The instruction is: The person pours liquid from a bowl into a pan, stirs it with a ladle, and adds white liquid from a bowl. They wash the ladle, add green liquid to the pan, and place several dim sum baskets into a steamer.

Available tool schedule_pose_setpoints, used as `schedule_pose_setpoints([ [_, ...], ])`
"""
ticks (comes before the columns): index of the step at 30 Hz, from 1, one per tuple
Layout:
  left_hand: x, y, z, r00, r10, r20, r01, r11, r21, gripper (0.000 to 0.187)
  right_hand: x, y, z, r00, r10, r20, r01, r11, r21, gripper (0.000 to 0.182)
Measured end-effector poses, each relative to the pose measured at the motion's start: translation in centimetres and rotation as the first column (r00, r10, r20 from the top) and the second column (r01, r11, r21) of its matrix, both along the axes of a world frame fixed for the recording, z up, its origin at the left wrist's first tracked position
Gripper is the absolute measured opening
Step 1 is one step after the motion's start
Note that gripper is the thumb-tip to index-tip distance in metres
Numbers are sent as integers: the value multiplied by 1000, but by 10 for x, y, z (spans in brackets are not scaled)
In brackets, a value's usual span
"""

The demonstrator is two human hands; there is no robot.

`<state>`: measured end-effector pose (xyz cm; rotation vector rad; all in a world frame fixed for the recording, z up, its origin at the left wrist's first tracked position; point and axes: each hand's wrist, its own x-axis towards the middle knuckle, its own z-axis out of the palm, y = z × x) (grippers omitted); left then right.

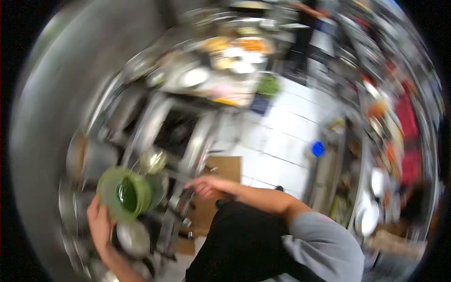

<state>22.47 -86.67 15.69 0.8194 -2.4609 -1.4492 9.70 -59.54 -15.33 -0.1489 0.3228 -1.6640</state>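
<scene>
My left hand [99, 218] is closed on the rim of a translucent green container [142, 195], tilted toward me, with dark green liquid [126, 193] inside. My right hand [206, 186] is wrapped round the long handle of a ladle. The ladle's bowl [153, 160] hangs just beyond the container and looks pale yellow-green inside; blur hides the details. Below both lies the stove [192, 148]. A round pale pan or bowl [133, 237] sits under my left forearm.
A large steel pot [91, 157] stands at the left. Ahead, a counter holds white plates [194, 77] and a tray of orange food [252, 45]. Cardboard [225, 174] lies on the white tiled floor [277, 145]. Another person [305, 28] stands at the back.
</scene>
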Motion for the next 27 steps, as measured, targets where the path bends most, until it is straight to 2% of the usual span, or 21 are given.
schedule_pose_setpoints([
  [1, -25, 20, 5, 994, -99, 44, 100, 995, -6, 38, 0, 20, 11, 998, -25, 54, 22, 998, 51, 40],
  [2, -49, 38, 6, 957, -276, 86, 283, 955, -82, 39, 0, 44, 19, 997, -61, 38, 58, 995, 79, 38],
  [3, -80, 70, -1, 919, -386, 78, 391, 917, -74, 39, 2, 68, 21, 997, -72, 29, 69, 993, 99, 36],
  [5, -121, 136, -9, 876, -483, 7, 482, 874, -52, 42, 7, 118, -6, 989, -138, -50, 142, 987, 81, 31],
  [6, -146, 165, -4, 802, -595, 51, 596, 803, -8, 42, 13, 147, 11, 972, -175, -154, 199, 967, 157, 30],
  [7, -163, 208, -7, 767, -641, 32, 641, 767, 8, 43, 20, 178, 17, 966, -148, -211, 200, 947, 250, 30],
  [9, -194, 296, -14, 653, -758, 19, 754, 652, 77, 42, 32, 230, 15, 977, -136, -163, 177, 945, 273, 29],
  [10, -208, 340, -19, 594, -804, 16, 802, 594, 63, 42, 38, 252, 12, 968, -194, -162, 233, 934, 270, 29],
  [11, -220, 386, -24, 536, -844, 13, 843, 536, 44, 42, 44, 272, 10, 960, -194, -203, 251, 916, 312, 28],
  [13, -238, 486, -34, 362, -932, -7, 925, 358, 126, 42, 54, 315, 15, 950, -214, -229, 294, 862, 414, 24],
  [17, -229, 689, -43, 15, -996, -90, 964, -9, 267, 44, 70, 358, -17, 897, -352, -267, 433, 820, 374, 23],
  [19, -214, 780, -55, -132, -984, -119, 961, -157, 229, 44, 74, 376, -18, 878, -388, -280, 473, 790, 389, 23],
  [21, -186, 861, -60, -214, -965, -149, 948, -242, 208, 39, 78, 392, -14, 856, -412, -312, 510, 772, 380, 22],
  [23, -155, 929, -67, -215, -965, -153, 927, -250, 279, 33, 78, 401, -15, 841, -446, -305, 537, 758, 371, 20],
  [25, -137, 986, -81, -316, -936, -153, 896, -347, 276, 27, 74, 405, -23, 827, -431, -361, 551, 747, 371, 18],
  [27, -117, 1031, -98, -335, -933, -134, 879, -361, 311, 27, 72, 409, -26, 795, -467, -388, 589, 747, 307, 19],
])
